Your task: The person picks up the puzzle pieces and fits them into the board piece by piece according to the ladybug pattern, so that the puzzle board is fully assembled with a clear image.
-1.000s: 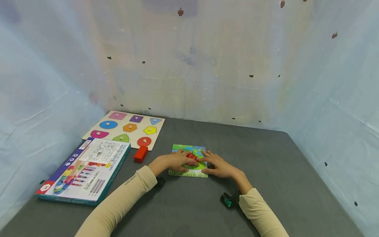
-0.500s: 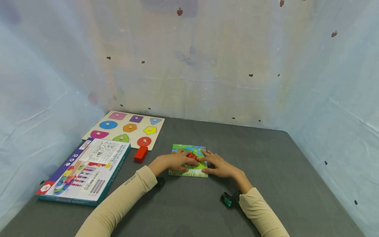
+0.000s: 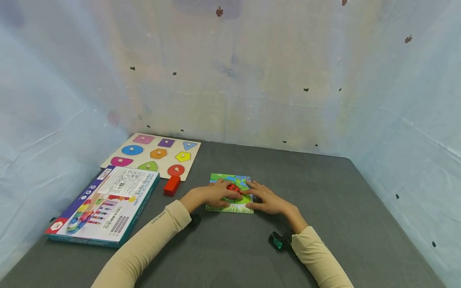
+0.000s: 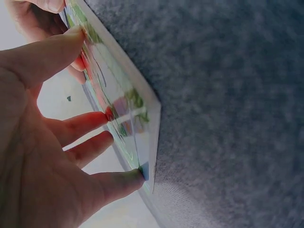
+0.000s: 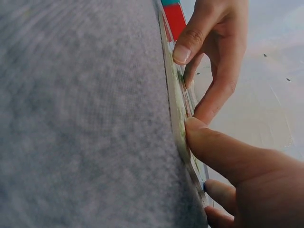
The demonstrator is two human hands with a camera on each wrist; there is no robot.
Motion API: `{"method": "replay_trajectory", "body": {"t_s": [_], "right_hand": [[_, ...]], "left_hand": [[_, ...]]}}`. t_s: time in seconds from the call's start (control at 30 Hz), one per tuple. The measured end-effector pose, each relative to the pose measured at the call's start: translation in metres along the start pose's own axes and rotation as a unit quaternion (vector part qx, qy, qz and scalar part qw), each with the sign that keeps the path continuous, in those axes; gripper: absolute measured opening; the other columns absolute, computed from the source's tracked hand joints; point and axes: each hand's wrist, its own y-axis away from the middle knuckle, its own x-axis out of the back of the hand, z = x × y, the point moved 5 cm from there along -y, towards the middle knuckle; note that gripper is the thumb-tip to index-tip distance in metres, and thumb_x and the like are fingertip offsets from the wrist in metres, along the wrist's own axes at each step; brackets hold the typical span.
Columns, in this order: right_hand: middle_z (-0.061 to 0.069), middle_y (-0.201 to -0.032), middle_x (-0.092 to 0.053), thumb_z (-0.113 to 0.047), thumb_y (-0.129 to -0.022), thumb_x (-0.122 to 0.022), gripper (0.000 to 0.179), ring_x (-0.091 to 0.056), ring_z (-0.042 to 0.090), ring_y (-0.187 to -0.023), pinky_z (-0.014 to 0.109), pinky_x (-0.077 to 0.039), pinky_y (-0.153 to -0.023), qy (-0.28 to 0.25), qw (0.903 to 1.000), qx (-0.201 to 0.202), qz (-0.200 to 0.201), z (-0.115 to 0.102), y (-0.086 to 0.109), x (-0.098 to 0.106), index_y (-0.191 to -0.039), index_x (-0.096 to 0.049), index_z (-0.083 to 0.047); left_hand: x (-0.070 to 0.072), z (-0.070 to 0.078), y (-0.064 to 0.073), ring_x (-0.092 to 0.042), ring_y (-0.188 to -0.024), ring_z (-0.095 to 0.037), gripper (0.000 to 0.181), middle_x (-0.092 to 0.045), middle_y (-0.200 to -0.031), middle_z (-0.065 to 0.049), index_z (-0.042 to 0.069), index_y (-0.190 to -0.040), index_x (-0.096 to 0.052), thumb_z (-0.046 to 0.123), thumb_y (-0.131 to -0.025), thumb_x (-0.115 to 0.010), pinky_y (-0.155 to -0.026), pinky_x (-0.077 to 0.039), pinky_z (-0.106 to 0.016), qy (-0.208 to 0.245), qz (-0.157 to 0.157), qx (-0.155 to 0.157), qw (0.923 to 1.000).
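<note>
A flat square picture board [image 3: 234, 208] with a red ladybug [image 3: 233, 187] on green grass lies on the dark cloth. My left hand [image 3: 217, 195] spreads over its left half, fingertips pressing on the picture. From the other side my right hand [image 3: 268, 201] reaches in, its fingers extended over the right edge. In the left wrist view, the left fingers [image 4: 88, 126] are spread and fairly straight, touching the board's top. The right thumb [image 5: 206, 135] rests at the board's near edge in the right wrist view. Both hands partly cover the picture.
A red block [image 3: 172, 186] lies left of the board. Behind it is a wooden shape puzzle [image 3: 169, 164] with knobbed coloured pieces. A flat toy box [image 3: 108, 204] overlaps that puzzle's near edge. Pale sheeting [image 3: 230, 88] encloses the table's back and sides.
The head view has shifted very slightly, so everything sits a little higher in it. Both hands and the picture board keep their places.
</note>
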Motion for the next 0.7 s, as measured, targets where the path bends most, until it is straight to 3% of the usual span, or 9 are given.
{"method": "replay_trajectory", "body": {"t_s": [0.43,0.7], "right_hand": [[0.016,-0.153,-0.019,-0.033,-0.094,-0.056,0.048,-0.011,0.038,-0.14,0.06,-0.017,-0.106,0.005,0.9999,-0.01,-0.005,-0.003,-0.002,0.002,-0.137,-0.047,-0.014],[0.018,-0.151,-0.021,-0.034,-0.091,-0.06,0.048,-0.016,0.038,-0.139,0.059,-0.023,-0.104,0.015,0.9994,-0.026,-0.018,-0.011,-0.008,0.007,-0.134,-0.048,-0.017]], "left_hand": [[-0.002,-0.004,-0.003,-0.024,-0.133,-0.034,0.048,-0.028,-0.146,-0.015,0.037,-0.138,-0.044,0.031,-0.093,-0.058,-0.098,-0.033,-0.055,0.006,0.003,-0.014,0.9999],[0.001,-0.003,-0.002,-0.035,-0.118,-0.026,0.056,-0.04,-0.131,-0.009,0.033,-0.14,-0.041,0.034,-0.089,-0.063,-0.09,-0.04,-0.05,0.006,0.01,0.018,0.9998]]}}
